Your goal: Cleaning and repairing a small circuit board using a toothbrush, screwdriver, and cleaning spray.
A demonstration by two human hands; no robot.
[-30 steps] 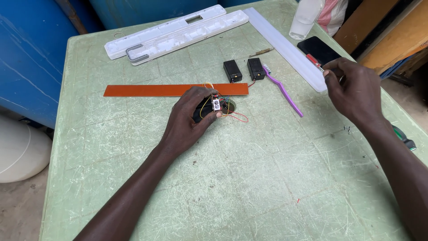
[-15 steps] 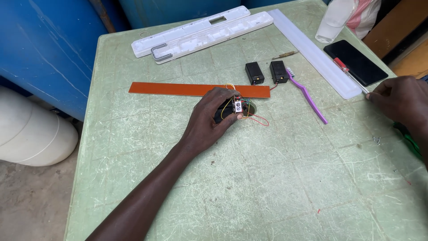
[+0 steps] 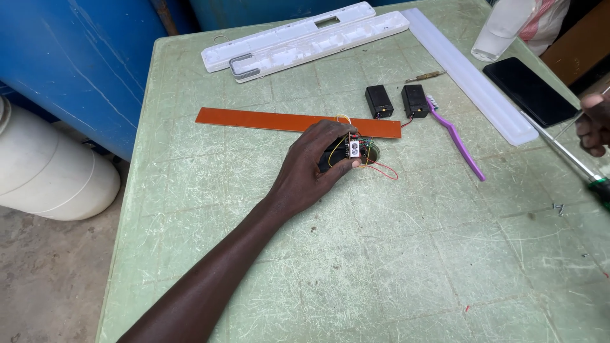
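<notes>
Makeshift outdoor repair spot, worn green plastic table [image 3: 381, 267] sitting on bare concrete floor [image 3: 44, 279], blue plastic barrels [image 3: 76, 57] crowding behind

The left hand [image 3: 311, 168] and its long forearm are bare, with no sleeve, watch or ring showing. Only part of the right hand [image 3: 594, 124] shows at the frame's edge, likewise ungloved.

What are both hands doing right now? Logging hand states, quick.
Left hand: closed on the small wired circuit module.
Right hand: at the frame edge, gripping a screwdriver.
</notes>
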